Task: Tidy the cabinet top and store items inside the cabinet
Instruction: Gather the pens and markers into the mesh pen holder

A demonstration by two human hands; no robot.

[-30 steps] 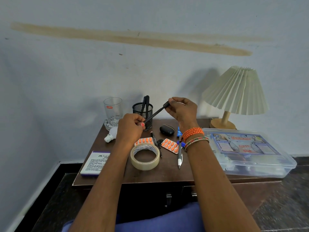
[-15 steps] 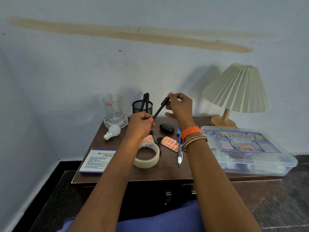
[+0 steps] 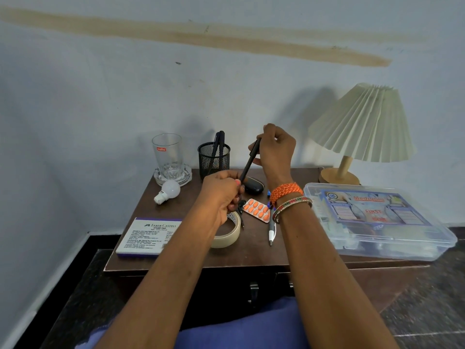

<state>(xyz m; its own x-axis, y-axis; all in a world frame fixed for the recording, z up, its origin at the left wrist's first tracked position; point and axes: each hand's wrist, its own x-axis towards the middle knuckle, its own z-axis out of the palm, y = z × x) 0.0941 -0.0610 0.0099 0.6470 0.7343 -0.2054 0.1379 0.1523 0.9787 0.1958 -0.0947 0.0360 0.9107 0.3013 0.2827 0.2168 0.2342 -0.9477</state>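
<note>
Holding one black pen (image 3: 249, 162) at both ends: left hand (image 3: 222, 195) grips the lower end in a curled fist, right hand (image 3: 275, 152) pinches the upper end with fingertips. Pen is tilted, lower end toward the left hand, raised above the cabinet top (image 3: 196, 255) just right of the mesh pen holder (image 3: 214, 158).

Handling call: pen is light, rigid, smooth plastic. One hand on the mid-barrel is enough; the end pinch gives less control. If the top piece is a cap, it could pull off. Can't confirm from this view.

Holder already has dark pens standing in it. Probable next step is dropping this one in, tip down.

Around the hands:
- dark oval case (image 3: 254, 185) just behind the left hand
- orange pill strip (image 3: 256, 210) between the wrists
- white-tipped pen (image 3: 271, 230) lying flat under the right wrist
- tape roll (image 3: 227, 238) partly under the left forearm
- stamp pad box (image 3: 148, 236) at the front left corner

Further out:
- glass tumbler (image 3: 167, 153) standing in a glass dish, fragile
- loose bulb (image 3: 167, 191) beside it, fragile and can roll
- clear first-aid box (image 3: 377, 220) overhanging the right edge
- pleated lamp (image 3: 362, 127) back right

Cabinet doors look closed, latches visible below the top.
</note>
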